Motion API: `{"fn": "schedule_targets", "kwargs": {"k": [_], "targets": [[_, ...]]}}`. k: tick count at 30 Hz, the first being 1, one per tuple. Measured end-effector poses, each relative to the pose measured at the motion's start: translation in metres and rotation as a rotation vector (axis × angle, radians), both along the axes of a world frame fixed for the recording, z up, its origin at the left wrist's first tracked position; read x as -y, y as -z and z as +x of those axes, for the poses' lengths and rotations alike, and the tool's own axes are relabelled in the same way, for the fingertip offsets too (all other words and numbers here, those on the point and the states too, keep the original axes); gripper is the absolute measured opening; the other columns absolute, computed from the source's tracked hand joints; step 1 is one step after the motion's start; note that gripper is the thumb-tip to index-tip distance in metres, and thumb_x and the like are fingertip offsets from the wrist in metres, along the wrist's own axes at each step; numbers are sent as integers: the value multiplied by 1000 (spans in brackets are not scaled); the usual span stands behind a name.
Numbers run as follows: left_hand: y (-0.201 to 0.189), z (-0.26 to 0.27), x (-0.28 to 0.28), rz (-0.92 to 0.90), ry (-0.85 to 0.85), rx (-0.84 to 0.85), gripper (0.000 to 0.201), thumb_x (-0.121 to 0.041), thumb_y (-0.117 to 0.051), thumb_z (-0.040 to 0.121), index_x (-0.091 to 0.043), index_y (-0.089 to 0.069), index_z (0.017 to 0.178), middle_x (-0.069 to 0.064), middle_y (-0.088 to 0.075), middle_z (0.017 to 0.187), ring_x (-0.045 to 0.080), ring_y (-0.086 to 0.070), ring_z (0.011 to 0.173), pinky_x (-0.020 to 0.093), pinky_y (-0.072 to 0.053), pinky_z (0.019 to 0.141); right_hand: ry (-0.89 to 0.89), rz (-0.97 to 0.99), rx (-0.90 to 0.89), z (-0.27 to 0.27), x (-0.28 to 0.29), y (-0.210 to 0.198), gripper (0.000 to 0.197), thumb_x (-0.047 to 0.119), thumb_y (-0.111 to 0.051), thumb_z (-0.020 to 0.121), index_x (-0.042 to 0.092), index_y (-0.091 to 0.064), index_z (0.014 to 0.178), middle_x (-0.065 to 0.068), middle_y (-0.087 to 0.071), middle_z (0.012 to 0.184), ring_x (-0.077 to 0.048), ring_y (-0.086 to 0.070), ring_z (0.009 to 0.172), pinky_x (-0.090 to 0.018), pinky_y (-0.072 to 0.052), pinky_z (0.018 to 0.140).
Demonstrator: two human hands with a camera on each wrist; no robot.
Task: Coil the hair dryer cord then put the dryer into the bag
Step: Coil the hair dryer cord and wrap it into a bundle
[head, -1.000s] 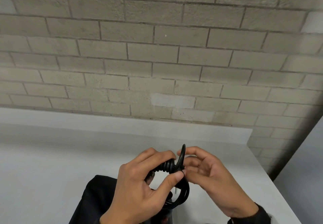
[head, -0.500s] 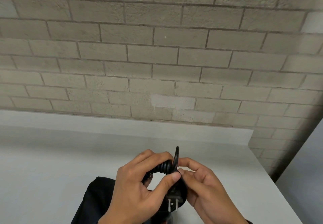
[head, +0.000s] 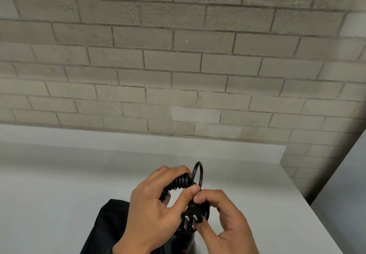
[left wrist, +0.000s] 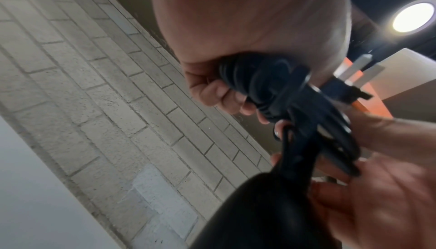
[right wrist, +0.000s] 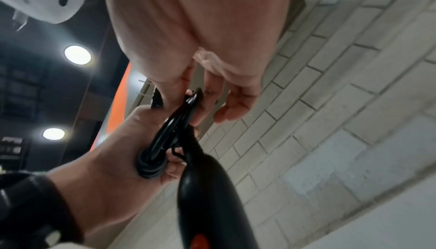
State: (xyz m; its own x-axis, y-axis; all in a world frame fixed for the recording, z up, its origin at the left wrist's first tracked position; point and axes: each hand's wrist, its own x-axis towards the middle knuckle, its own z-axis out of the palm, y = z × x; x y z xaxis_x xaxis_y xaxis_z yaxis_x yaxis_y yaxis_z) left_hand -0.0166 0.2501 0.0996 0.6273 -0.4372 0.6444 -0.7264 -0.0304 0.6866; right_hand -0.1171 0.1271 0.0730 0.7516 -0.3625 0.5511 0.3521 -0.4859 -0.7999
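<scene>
— Hair dryer cord (head: 179, 182), where does it sit?

— Low in the middle of the head view, bunched into tight black coils inside the left hand (head: 152, 210), whose fingers curl over the top of the bundle. One loose loop stands up above the knuckles.

— And the plug (head: 191, 217)?

— Just below the coils, its two flat prongs pointing down toward the bottom edge. The right hand (head: 223, 220) pinches the cord right behind it, thumb and forefinger pressed together on it (the other fingers are curled loosely underneath).

— The dryer (right wrist: 212, 197) itself?

— Its black body hangs beneath both hands, filling the lower centre of the right wrist view, with an orange mark near the bottom edge.

— Any bag?

— A black bag (head: 111, 226) lies on the grey tabletop (head: 59, 184) at lower left of the head view, partly hidden by the left forearm. A brick wall (head: 178, 65) fills the upper frame.
</scene>
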Motion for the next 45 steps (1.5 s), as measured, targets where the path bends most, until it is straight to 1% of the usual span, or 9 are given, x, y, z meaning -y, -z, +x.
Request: {"fn": "schedule_targets", "kwargs": {"k": [4,7,11,17,22,29,34,39,45], "targets": [[-1,2,-3,15,-19,-5,23,-55,-66,78,-42,-67,98,-10,-64,81,14,-57,61,22,-41,42,173,-434,101,0,7,-3,19,39,-65,81,43,-58,99,23,-58,113,-12,-54,109,-19,-43,88],[0,2,-4,31,-33,-18,26,-59,-64,78,-43,-67,98,-11,-64,84,17,-61,71,27,-46,42,234,-496,115,-6,8,-17,20,37,-65,79,43,-59,97,16,-49,125,-13,-50,108,-18,-39,86],[-1,-1,-1,29,-15,-18,32,-67,-59,78,-44,-65,98,-13,-65,87,17,-62,75,34,-49,44,48,-214,142,-11,5,-36,14,42,-65,84,38,-65,97,14,-70,103,-11,-66,95,-15,-47,83],[0,1,-1,73,7,-42,24,-60,-63,79,-45,-63,98,-13,-68,85,21,-62,66,41,-52,57,-109,231,200,-11,15,-48,34,49,-75,75,22,-67,94,-11,-74,92,-30,-72,89,-35,-56,85],[-2,4,-3,138,49,4,44,-64,-57,81,-60,-51,125,-11,-68,86,20,-63,67,38,-54,70,-211,303,204,-7,28,-61,29,41,-77,75,18,-67,90,-16,-73,90,-31,-72,80,-25,-56,75],[-8,5,-7,194,40,83,33,-66,-58,82,-54,-62,112,-20,-64,83,14,-55,57,21,-46,54,-238,358,228,-4,34,-77,22,29,-74,78,12,-64,88,-17,-72,87,-32,-71,73,-26,-55,69],[-12,3,-10,188,20,64,49,-74,-61,72,-60,-53,118,-23,-62,84,7,-49,49,13,-43,53,-173,374,210,-3,34,-79,5,10,-64,82,8,-65,87,-15,-72,83,-32,-71,69,-27,-55,66],[-13,2,-10,167,49,107,42,-71,-64,75,-53,-61,113,-19,-62,84,14,-55,58,27,-48,48,-151,384,185,-2,33,-77,29,38,-75,76,15,-68,93,-15,-72,87,-36,-70,72,-27,-55,69],[-20,1,-8,204,37,213,40,-69,-71,70,-41,-67,98,-16,-50,66,8,-41,50,20,-37,44,-161,384,219,-4,32,-94,21,20,-66,78,4,-64,91,-16,-72,83,-35,-70,68,-27,-54,64]]}}
